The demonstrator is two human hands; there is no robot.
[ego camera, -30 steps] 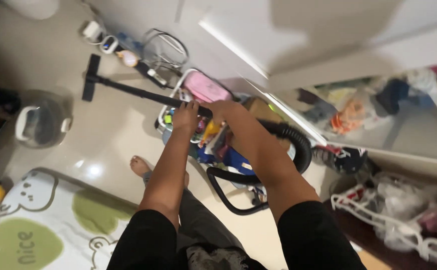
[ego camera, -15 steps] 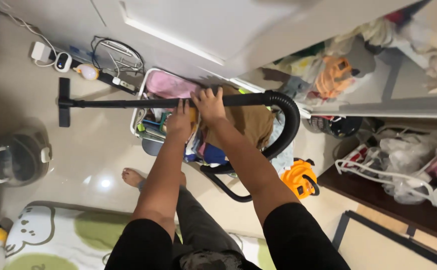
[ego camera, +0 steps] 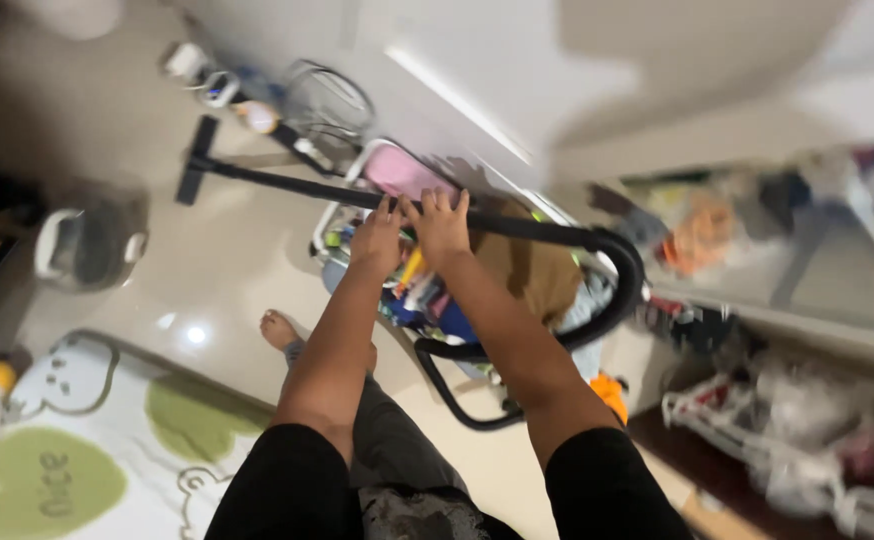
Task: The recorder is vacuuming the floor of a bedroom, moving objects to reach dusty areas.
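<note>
Gripping one black vacuum wand [ego camera: 287, 183]: left hand [ego camera: 377, 238], right hand [ego camera: 439, 228] closed; one hose [ego camera: 612, 290], one basket [ego camera: 342, 215].

Open pale floor [ego camera: 227, 260] left of both hands: widest free lane, runs far toward wall. Black wand [ego camera: 287, 183] crosses it slantwise, floor head [ego camera: 195, 160] at far-left end. Cable clutter [ego camera: 327, 105] blocks far strip along wall. Lidded pot [ego camera: 87, 245] stands left, mat [ego camera: 107, 440] near left. Under left hand [ego camera: 375, 238] and right hand [ego camera: 441, 228]: crammed white basket [ego camera: 342, 200], no gap. Right: black hose loop [ego camera: 612, 300], orange vacuum body [ego camera: 609, 392], bag-filled rack [ego camera: 787, 430]; passage tight.
</note>
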